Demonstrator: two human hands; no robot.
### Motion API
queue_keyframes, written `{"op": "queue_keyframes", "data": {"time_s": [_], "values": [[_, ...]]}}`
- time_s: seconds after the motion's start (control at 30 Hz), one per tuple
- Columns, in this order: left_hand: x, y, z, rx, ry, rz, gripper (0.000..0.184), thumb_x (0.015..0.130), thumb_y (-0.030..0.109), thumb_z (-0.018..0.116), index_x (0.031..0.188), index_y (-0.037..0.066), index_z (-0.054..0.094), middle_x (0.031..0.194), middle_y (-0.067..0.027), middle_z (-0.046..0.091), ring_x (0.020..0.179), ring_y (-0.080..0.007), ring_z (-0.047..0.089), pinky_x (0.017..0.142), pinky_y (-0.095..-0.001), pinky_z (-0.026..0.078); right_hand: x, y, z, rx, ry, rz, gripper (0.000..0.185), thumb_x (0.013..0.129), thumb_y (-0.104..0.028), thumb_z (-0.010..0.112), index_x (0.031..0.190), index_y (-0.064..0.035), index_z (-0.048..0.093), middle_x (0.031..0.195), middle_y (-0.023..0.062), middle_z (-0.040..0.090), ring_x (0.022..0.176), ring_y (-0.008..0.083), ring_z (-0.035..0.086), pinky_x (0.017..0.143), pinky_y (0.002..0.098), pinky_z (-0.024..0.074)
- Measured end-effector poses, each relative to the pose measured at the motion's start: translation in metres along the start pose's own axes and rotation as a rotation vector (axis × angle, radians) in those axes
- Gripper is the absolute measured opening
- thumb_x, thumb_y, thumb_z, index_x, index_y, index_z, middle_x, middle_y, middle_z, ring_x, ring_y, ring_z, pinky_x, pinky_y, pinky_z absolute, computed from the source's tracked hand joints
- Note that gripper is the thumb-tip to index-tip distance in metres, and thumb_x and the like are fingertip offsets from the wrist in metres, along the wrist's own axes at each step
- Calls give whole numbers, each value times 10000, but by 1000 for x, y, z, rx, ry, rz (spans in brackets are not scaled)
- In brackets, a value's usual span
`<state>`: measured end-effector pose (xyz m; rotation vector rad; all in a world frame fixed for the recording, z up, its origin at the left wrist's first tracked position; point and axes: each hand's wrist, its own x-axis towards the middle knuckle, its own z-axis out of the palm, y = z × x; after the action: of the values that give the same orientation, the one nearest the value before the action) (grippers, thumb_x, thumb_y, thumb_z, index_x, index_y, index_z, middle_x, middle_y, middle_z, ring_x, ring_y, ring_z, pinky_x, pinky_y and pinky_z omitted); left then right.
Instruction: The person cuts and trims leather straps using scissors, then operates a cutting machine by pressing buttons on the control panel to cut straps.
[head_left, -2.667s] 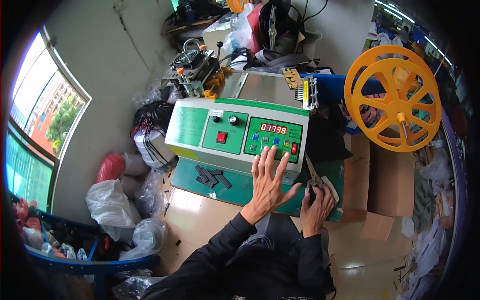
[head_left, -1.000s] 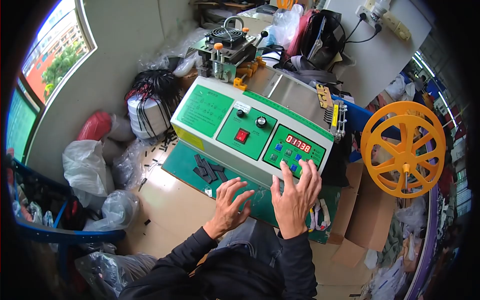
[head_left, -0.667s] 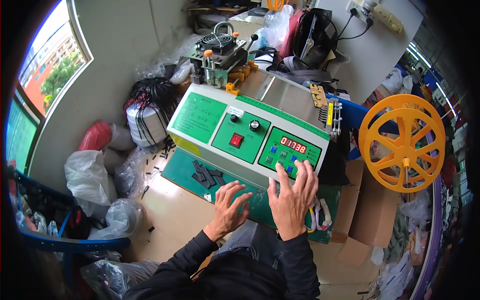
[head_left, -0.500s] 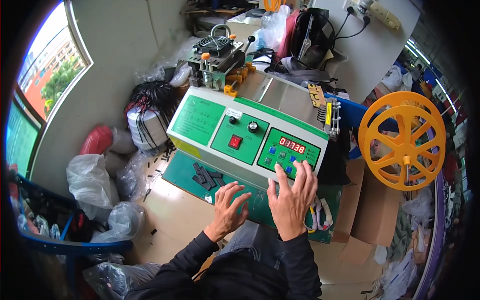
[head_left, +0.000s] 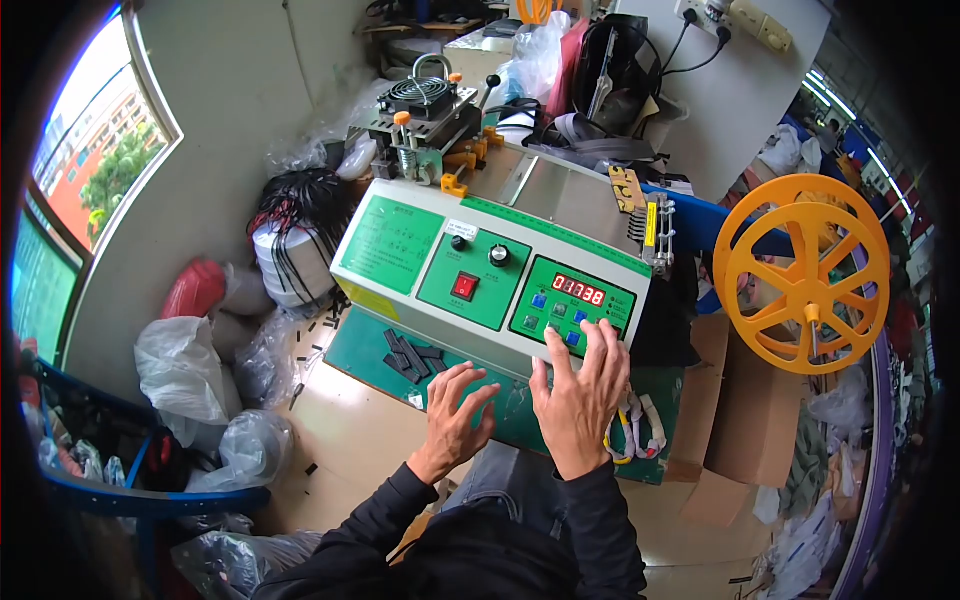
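Note:
My right hand [head_left: 577, 405] is at the lower right of the machine [head_left: 480, 345], fingers spread over the button panel [head_left: 556, 310]. Its index fingertip is at the lower buttons; whether it presses one I cannot tell. The red display [head_left: 579, 290] reads 01738. My left hand [head_left: 455, 420] hovers open and empty over the front edge of the green table [head_left: 520, 412], fingers apart and slightly curled. Several short black strips [head_left: 405, 355] lie on the table, left of that hand. Scissors with wrapped handles [head_left: 645, 425] rest right of my right hand, partly hidden.
A yellow reel [head_left: 808, 300] stands at the right, above an open cardboard box [head_left: 750, 430]. A fan unit [head_left: 420, 95] sits on the machine's back left. Plastic bags [head_left: 185, 370] and a white spool with black cords [head_left: 290, 255] are at the left. Black scraps lie on the floor.
Since the earliest frame, my left hand has left the panel and my right hand has moved from the scissors to the panel. The view has shifted. Both hands barely move in the latest frames.

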<state>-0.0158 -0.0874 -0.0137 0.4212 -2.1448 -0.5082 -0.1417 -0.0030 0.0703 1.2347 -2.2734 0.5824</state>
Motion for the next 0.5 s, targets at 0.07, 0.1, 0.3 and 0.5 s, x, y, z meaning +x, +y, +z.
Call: {"op": "queue_keyframes", "data": {"time_s": [0.07, 0.1, 0.3, 0.5], "values": [[12, 3, -1, 0, 19, 18, 374, 645, 11, 628, 1006, 105, 622, 1139, -77, 545, 1122, -291, 489, 943, -418, 373, 0, 0, 0, -2, 1, -3, 350, 732, -173, 675, 1069, -116, 600, 1201, 152, 471, 1186, 341, 410, 998, 487, 331], [20, 4, -3, 1, 29, 29, 375, 647, 11, 627, 1009, 106, 622, 1138, -77, 545, 1121, -290, 489, 943, -418, 374, 1, 0, -1, -3, 3, -5, 347, 732, -172, 675, 1067, -116, 602, 1198, 152, 472, 1186, 341, 410, 998, 486, 331], [109, -10, -9, 192, 132, 151, 380, 678, 80, 676, 1051, 118, 617, 1197, -71, 499, 1171, -270, 441, 964, -405, 328, 0, -2, -3, -1, 8, 4, 328, 723, -162, 675, 1040, -103, 614, 1186, 154, 476, 1178, 340, 415, 998, 483, 334], [214, -46, -15, 541, 149, 197, 258, 726, 206, 654, 946, 72, 632, 1179, -130, 468, 1215, -309, 379, 1021, -440, 242, 3, -2, -4, 25, 45, -5, 318, 704, -152, 685, 1009, -82, 626, 1166, 160, 484, 1163, 339, 420, 991, 476, 338]]}}
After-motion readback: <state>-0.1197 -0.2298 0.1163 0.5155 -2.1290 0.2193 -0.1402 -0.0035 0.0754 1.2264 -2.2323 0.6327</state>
